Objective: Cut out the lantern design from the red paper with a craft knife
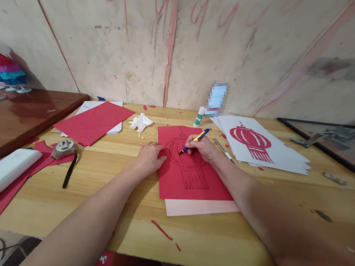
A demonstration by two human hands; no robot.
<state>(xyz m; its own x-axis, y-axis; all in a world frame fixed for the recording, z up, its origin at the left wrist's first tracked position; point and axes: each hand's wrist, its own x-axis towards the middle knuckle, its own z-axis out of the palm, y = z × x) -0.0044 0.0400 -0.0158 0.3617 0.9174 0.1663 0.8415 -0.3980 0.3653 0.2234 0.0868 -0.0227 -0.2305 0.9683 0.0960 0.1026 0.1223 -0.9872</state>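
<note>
A sheet of red paper (172, 183) lies in front of me on top of a paler sheet (200, 206). On it is a lantern drawn in dark lines, with a hook on top and a fringe below. My right hand (202, 147) grips a yellow and blue pen (201, 135), its tip at the lantern's body. My left hand (150, 157) rests at the red sheet's left edge, fingers stretched out and touching the paper. Part of the lantern's right side is hidden by my right hand.
White sheets with a red paper lantern (253, 140) lie at the right, near a grey pen (223, 150). A glue stick (199, 117), crumpled tissue (141, 122), another red sheet (95, 122) and a tape measure (63, 148) lie farther back and left. Red scraps (161, 230) sit near the front edge.
</note>
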